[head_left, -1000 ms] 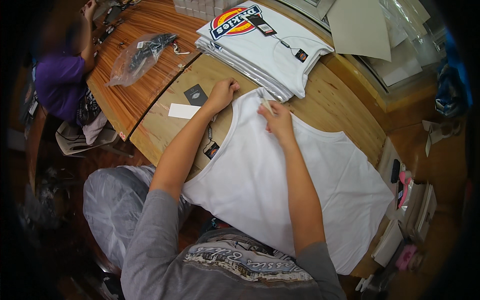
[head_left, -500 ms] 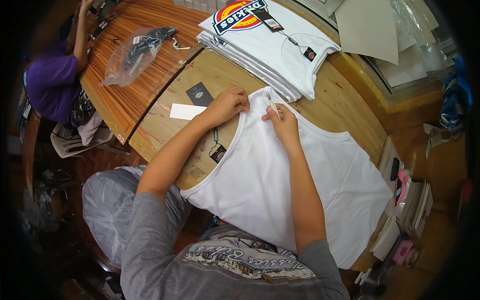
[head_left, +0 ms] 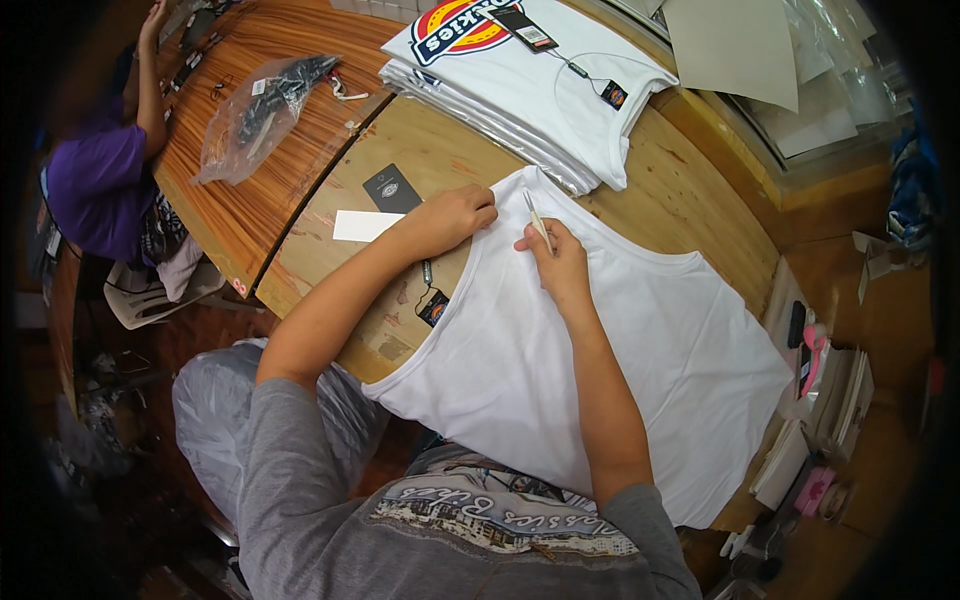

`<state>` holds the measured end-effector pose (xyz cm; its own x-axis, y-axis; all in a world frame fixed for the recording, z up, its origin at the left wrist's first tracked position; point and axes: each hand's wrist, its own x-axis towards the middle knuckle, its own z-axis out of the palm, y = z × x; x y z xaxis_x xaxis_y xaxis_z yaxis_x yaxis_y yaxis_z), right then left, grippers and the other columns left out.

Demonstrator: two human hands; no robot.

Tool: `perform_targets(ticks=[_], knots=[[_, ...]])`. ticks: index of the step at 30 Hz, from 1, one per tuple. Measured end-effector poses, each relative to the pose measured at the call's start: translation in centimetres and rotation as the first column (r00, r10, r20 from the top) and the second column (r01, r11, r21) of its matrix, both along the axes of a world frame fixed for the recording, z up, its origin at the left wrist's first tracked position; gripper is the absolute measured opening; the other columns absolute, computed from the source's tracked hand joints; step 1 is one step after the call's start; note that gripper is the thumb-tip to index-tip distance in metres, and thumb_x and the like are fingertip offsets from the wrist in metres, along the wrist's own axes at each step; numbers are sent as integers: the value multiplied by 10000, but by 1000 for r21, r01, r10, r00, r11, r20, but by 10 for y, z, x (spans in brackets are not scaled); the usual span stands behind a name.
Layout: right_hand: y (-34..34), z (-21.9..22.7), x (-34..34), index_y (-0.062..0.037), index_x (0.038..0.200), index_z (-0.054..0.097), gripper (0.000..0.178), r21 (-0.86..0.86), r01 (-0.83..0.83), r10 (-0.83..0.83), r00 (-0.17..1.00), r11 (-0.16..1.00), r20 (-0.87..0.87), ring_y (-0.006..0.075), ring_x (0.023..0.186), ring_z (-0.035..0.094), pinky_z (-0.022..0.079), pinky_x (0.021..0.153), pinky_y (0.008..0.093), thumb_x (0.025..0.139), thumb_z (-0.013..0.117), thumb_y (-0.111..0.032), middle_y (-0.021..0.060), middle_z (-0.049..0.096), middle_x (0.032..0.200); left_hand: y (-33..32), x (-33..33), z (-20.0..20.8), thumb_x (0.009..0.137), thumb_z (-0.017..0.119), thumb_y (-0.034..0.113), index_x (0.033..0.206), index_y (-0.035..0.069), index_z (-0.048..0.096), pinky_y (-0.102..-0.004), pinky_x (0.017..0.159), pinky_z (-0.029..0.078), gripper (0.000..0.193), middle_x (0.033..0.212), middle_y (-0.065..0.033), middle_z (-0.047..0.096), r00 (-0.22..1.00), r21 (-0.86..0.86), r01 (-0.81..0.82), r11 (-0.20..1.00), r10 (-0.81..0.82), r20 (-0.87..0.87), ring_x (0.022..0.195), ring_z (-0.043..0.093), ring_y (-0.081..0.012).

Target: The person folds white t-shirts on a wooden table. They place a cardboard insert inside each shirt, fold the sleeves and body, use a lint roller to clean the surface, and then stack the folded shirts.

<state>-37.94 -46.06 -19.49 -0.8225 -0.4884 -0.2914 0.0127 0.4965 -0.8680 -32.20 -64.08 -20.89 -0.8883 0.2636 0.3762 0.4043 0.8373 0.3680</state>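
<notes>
A white sleeveless top point(head_left: 540, 330) is spread over the wooden table and hangs over its near edge. My left hand point(head_left: 455, 215) is closed on the edge of its far shoulder strap, fingers curled in. In my right hand point(head_left: 558, 262) is a slim pale-handled tool point(head_left: 537, 222) with a thin pointed metal tip, directed at the strap just above the cloth; its exact kind is unclear. By my left wrist lie a black hang tag point(head_left: 390, 187) and a white card point(head_left: 362, 225). A small black tag point(head_left: 433, 308) on a cord rests beside the top's edge.
Folded white shirts point(head_left: 530, 90) with a printed logo and tags are stacked at the back. A clear plastic bag point(head_left: 262, 120) with dark contents lies back left, near a person in purple point(head_left: 95, 190). Boxes point(head_left: 835, 405) and small items line the right; a large plastic bag point(head_left: 225, 430) stands left.
The tool in my right hand has drawn slightly back toward me and left from the strap's end. My left hand keeps its hold on the strap edge. The whole view has shifted a little.
</notes>
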Motion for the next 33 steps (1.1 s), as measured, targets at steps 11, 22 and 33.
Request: perform_targets(ticks=[11, 22, 33], knots=[[1, -1, -1, -26, 903, 543, 249, -20, -2, 1, 1000, 1000, -9, 110, 582, 514, 396, 564, 247, 807, 519, -254, 47, 629, 708, -5, -2, -9, 689, 532, -7, 752, -12, 508, -309, 627, 424, 67, 749, -111, 514, 982, 303, -136, 943, 87, 167, 711, 522, -258], [4, -6, 1, -24, 905, 542, 253, -35, -1, 0, 1000, 999, -6, 131, 609, 536, 406, 579, 258, 811, 509, -257, 55, 629, 722, 6, -1, -10, 725, 482, 4, 751, -13, 473, -307, 619, 417, 32, 758, -109, 505, 990, 148, -138, 979, 139, 8, 699, 506, -257], [4, -12, 2, -23, 896, 545, 252, -42, -4, 2, 999, 999, -50, 178, 665, 577, 425, 618, 276, 810, 506, -256, 71, 628, 732, -4, 1, -7, 697, 588, 13, 750, -3, 551, -264, 618, 417, 66, 733, -84, 533, 964, 430, -231, 873, 146, 222, 692, 532, -206]])
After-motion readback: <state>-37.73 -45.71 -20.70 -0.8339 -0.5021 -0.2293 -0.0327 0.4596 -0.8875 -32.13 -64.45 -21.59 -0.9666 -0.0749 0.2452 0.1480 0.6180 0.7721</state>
